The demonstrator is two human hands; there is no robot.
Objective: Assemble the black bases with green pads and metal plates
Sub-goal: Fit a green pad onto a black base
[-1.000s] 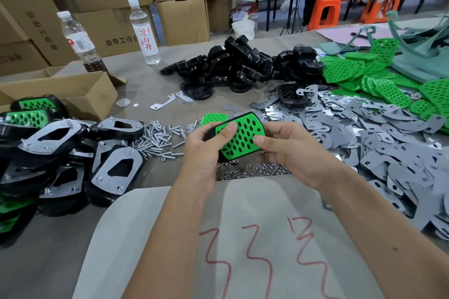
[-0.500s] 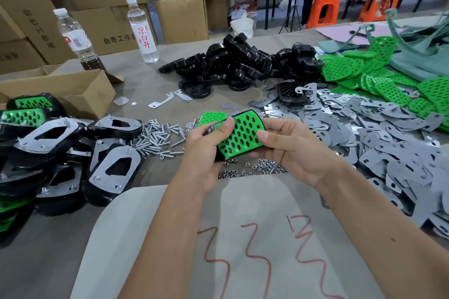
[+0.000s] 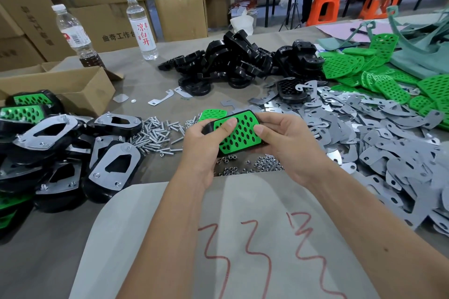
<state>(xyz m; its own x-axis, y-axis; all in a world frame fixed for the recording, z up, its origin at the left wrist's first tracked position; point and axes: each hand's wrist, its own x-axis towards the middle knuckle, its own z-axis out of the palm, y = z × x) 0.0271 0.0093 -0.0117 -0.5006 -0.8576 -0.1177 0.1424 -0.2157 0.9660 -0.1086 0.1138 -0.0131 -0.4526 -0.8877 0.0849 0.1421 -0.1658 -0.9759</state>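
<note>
From the head view I see both forearms reaching forward over the grey mat, wrists meeting above the table. My left hand curls round the left end of the black base, thumb pressed flat on its green pad. My right hand grips the right end, thumb tip on the pad's edge, fingers wrapped underneath. The part is held just above the nuts, between the screws and the metal plates.
</note>
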